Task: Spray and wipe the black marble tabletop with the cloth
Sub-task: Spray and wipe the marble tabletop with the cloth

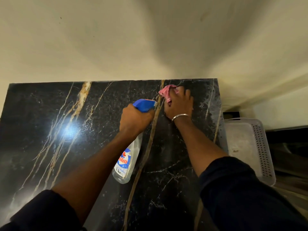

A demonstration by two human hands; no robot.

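A pink cloth is held bunched in the curled fingers of the right hand, pressed to the black marble table near its far edge. Just left of those fingers, a spray bottle is gripped in the fingers of the left hand.

The worktop is recorded as polished black marble, veined in gold and white, and glossy enough that a bright glare is thrown back. The spray bottle is found to be clear, smooth plastic with a glossy printed label. Its trigger head is opaque blue plastic. The cloth is noted as soft, crumpled pink fabric. A shiny metal bangle is observed. The basket is matt white perforated plastic. The wall is finished matt cream.
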